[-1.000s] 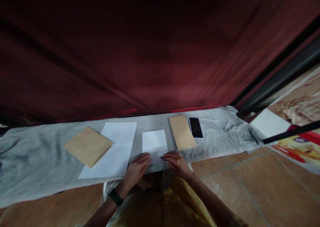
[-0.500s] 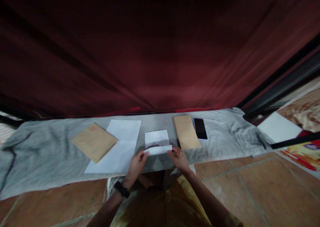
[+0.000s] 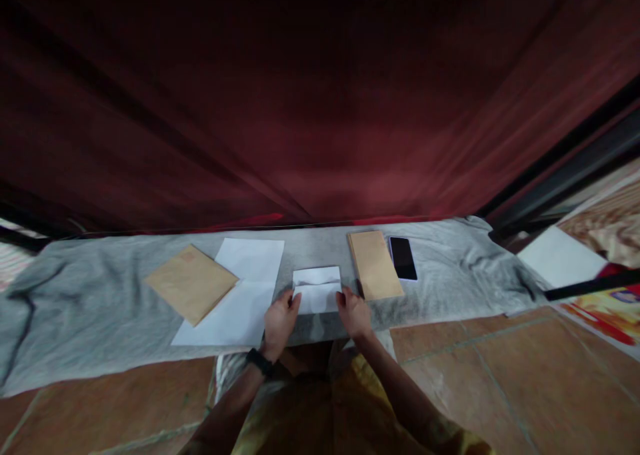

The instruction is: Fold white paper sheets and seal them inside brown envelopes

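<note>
A white sheet of paper [image 3: 317,299], partly folded over on itself, lies in front of me on the grey cloth. Its near part is turned up and away from me, leaving a narrow strip of the far part showing. My left hand [image 3: 281,318] pinches its left edge between thumb and fingers. At the right edge, my right hand [image 3: 355,313] holds it the same way. Left of it are larger white sheets [image 3: 220,321] with a brown envelope [image 3: 191,283] lying across them. Close to my right hand rests a stack of brown envelopes [image 3: 377,265].
A dark-screened phone [image 3: 403,258] lies right of the brown stack. The grey cloth [image 3: 450,275] covers the long surface, with a dark red curtain [image 3: 320,141] behind. Tiled floor [image 3: 465,368] shows in front. At far right are a white sheet [image 3: 563,258] and a black frame bar.
The near flap of the white paper, held raised before, has been brought forward and down over the far part. Both hands moved slightly with it, keeping hold of its sides.
</note>
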Motion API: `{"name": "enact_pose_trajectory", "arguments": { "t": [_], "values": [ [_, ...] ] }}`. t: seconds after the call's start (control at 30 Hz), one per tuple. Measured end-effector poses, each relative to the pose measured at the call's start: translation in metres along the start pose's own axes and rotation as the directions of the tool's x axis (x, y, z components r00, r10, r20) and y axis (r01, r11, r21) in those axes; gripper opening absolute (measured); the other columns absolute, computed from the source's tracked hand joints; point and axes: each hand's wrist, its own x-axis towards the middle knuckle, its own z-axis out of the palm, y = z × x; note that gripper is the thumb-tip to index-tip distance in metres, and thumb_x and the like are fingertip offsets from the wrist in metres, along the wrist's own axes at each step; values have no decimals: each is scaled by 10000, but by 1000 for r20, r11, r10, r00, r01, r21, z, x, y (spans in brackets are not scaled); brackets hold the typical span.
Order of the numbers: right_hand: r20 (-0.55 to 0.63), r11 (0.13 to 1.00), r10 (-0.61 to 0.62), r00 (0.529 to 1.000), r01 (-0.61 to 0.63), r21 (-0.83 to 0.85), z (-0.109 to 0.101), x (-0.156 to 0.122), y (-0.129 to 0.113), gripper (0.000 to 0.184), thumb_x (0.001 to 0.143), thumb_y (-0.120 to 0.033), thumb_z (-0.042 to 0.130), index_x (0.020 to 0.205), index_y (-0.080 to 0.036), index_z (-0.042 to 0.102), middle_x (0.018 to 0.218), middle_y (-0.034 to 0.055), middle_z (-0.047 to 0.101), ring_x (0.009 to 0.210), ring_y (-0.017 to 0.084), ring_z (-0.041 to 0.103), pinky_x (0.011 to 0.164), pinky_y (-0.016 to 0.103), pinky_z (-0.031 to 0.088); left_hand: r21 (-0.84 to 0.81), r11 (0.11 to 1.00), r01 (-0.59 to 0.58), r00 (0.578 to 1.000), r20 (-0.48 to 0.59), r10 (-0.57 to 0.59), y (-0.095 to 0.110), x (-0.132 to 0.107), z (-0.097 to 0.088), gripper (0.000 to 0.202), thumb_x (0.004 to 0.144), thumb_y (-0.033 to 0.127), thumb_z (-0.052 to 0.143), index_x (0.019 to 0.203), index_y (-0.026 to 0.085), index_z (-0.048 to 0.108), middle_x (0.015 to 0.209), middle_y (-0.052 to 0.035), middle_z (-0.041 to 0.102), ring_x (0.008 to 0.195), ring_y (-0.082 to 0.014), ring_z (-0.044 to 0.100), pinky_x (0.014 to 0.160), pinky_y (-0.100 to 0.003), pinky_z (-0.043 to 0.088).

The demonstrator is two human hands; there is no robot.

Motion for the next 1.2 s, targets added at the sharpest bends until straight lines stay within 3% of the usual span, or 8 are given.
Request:
{"name": "enact_pose_trajectory", "arguments": {
  "t": [0.13,0.33,0.53,0.7,0.93,1.2],
  "values": [
    [-44,998,5,999,-8,-60,2,8,-6,290,1042,-315,426,1162,-161,640,938,126,771,841,228,749,676,259,491,70,997,20,1000,-14,-19,6,8,0,307,995,381,463,1117,194,674,889,-72,759,757,-184,693,640,-256,415],
    [-64,994,5,998,-12,-105,3,20,-11,301,1051,-318,426,1181,-129,621,922,151,766,847,215,751,714,250,506,15,997,72,997,-10,-71,10,21,1,312,989,411,462,1021,193,683,841,-75,739,738,-188,682,608,-252,393],
    [-54,992,-3,999,-3,-122,4,29,-13,313,1059,-316,407,1205,-121,603,907,158,760,830,221,753,725,278,522,-110,993,51,998,33,-48,0,22,-4,394,985,497,419,908,203,670,716,-3,687,669,-154,651,615,-237,430],
    [-67,991,-3,998,-6,-132,6,35,-14,335,1054,-333,412,1214,-103,595,871,165,758,819,236,751,717,292,533,-191,980,51,996,80,-36,-11,23,-3,263,938,418,505,887,206,653,702,18,684,652,-146,650,617,-231,452],
    [-76,990,22,997,-32,-136,5,42,-18,336,1048,-339,432,1219,-99,593,853,174,756,793,245,758,728,318,545,-61,995,85,996,42,-82,-4,27,-2,197,934,354,524,853,223,647,799,-20,732,747,-170,671,632,-238,413],
    [-74,989,28,997,-38,-143,5,45,-18,354,1053,-351,410,1214,-97,597,862,172,759,803,243,759,708,309,544,155,982,106,994,15,-110,15,18,-6,303,993,394,425,1012,205,661,832,-79,743,735,-200,690,604,-258,405]
  ]
}}
